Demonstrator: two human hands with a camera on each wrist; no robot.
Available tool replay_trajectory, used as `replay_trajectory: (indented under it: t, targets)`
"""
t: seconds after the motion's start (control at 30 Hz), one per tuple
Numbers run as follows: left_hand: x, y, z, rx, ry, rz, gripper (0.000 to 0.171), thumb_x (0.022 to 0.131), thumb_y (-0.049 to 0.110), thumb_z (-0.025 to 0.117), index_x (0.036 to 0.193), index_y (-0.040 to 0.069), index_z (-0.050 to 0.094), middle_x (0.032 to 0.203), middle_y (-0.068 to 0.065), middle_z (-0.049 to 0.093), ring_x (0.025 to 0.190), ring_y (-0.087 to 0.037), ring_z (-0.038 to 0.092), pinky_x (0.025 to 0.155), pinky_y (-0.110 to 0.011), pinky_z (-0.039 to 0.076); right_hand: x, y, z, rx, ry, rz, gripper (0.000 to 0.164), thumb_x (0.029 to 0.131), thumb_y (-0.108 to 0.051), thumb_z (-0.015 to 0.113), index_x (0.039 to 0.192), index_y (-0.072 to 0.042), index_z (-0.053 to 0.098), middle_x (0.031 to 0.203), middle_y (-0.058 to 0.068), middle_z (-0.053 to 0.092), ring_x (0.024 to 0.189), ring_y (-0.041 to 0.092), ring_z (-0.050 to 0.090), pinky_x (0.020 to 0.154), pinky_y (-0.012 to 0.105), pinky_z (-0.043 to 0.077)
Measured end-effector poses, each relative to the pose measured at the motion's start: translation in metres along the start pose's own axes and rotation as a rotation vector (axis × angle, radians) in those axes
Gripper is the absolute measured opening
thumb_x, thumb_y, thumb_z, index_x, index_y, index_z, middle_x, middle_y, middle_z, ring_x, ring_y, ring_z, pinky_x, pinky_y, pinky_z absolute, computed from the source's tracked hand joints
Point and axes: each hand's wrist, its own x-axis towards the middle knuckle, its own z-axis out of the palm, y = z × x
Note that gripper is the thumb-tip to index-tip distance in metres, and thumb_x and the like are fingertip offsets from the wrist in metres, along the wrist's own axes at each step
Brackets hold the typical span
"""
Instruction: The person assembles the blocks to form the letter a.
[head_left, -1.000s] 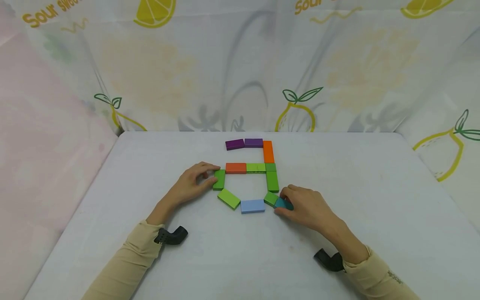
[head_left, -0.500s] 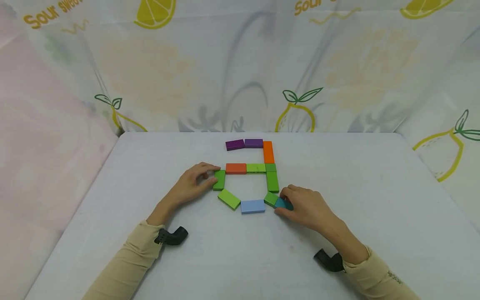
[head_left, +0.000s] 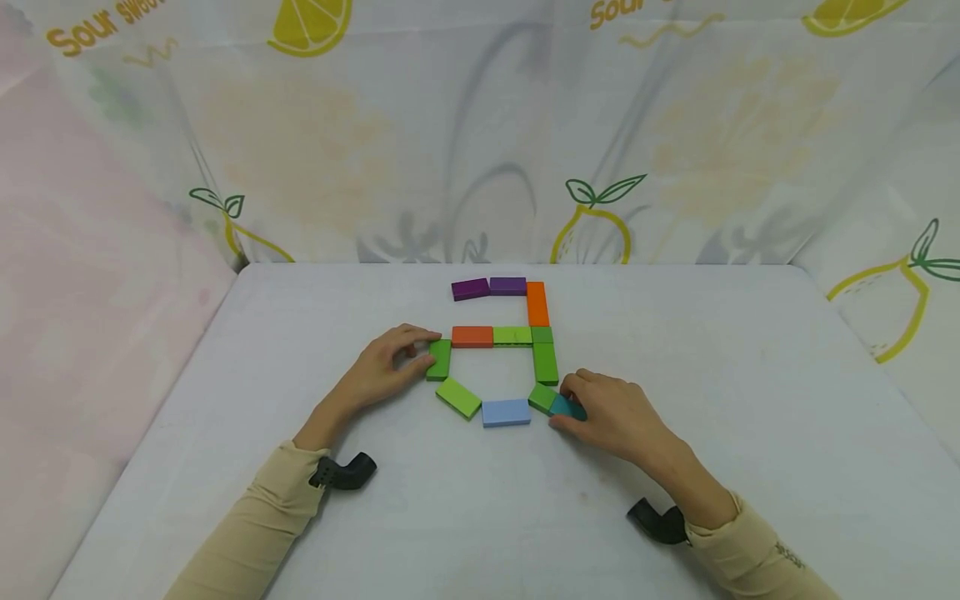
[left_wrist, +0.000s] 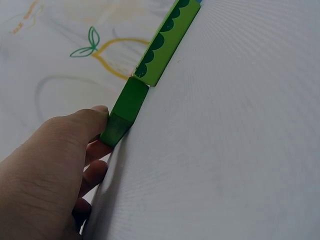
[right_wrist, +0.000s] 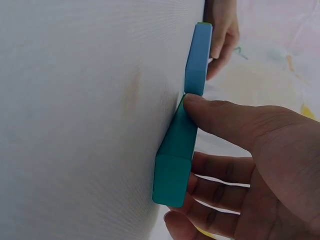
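Note:
In the head view my left hand (head_left: 384, 363) pinches a green block (head_left: 441, 360) between thumb and fingers, at the left side of a flat figure of blocks. The left wrist view shows that green block (left_wrist: 131, 100) end to end with a light green block (left_wrist: 169, 44). At the figure's lower right, my right hand (head_left: 622, 414) holds a teal block (head_left: 564, 406) whose end meets a short green block (head_left: 542, 397). My right thumb lies along the teal block (right_wrist: 174, 175) in the right wrist view, with fingers on its far side. My palm hides its outer end in the head view.
A light blue block (head_left: 506, 412) forms the figure's bottom. Red (head_left: 472, 337) and light green (head_left: 512, 335) blocks cross its middle. An orange block (head_left: 537, 303) leads up to two purple blocks (head_left: 507, 287). A printed curtain (head_left: 420, 133) stands behind the white table (head_left: 480, 517).

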Motion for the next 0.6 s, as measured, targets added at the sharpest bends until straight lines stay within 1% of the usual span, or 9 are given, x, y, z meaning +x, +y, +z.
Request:
replay_trajectory:
  t: [0.2, 0.4, 0.6]
  targets:
    - [-0.0005, -0.0002, 0.0006, 0.002, 0.003, -0.002, 0.035, 0.09, 0.022, 0.065, 0.124, 0.016, 0.061, 0.113, 0.001, 0.062, 0.088, -0.01, 0.05, 0.078, -0.03, 0.044, 0.0005, -0.0005, -0.0002, 0.008, -0.014, 0.003, 0.037, 0.079, -0.038, 0.074, 0.101, -0.01, 0.063, 0.081, -0.003, 0.058, 0.065, 0.008, 0.048, 0.055, 0.021, 0.041]
    - [-0.0013, -0.0001, 0.0023, -0.007, 0.004, -0.009, 0.036, 0.091, 0.024, 0.064, 0.125, 0.016, 0.06, 0.113, 0.002, 0.062, 0.087, -0.01, 0.05, 0.076, -0.03, 0.043, -0.0001, 0.0003, 0.0, 0.023, -0.016, 0.002, 0.038, 0.08, -0.04, 0.073, 0.102, -0.011, 0.063, 0.08, -0.003, 0.058, 0.065, 0.008, 0.048, 0.054, 0.021, 0.04]
    - [-0.0028, 0.0005, 0.004, -0.022, 0.004, -0.031, 0.036, 0.091, 0.022, 0.064, 0.125, 0.013, 0.06, 0.112, 0.0, 0.062, 0.086, -0.01, 0.051, 0.076, -0.028, 0.044, -0.0021, 0.0067, 0.0, 0.06, 0.002, 0.0, 0.031, 0.086, -0.04, 0.066, 0.101, -0.012, 0.063, 0.08, -0.003, 0.058, 0.065, 0.007, 0.05, 0.055, 0.022, 0.042]
